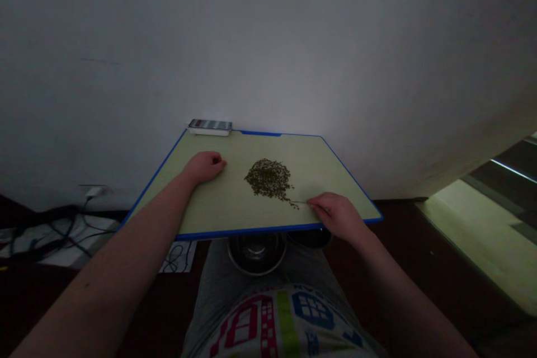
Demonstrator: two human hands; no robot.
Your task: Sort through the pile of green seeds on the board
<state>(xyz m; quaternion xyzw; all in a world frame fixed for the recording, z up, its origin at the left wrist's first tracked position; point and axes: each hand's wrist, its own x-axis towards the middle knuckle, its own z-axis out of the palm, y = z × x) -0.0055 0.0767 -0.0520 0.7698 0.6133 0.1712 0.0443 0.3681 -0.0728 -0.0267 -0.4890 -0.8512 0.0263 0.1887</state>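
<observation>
A pile of small dark green-brown grains lies in the middle of a pale green table top with a blue rim. My left hand rests on the table left of the pile, its fingers curled into a loose fist. My right hand lies near the table's front right edge, fingers pinched on a thin stick-like tool whose tip reaches the pile's lower right fringe.
A phone lies on a white block at the table's far left corner against the wall. Below the front edge, a metal bowl and a dark bowl sit on my lap. Cables lie on the floor at left.
</observation>
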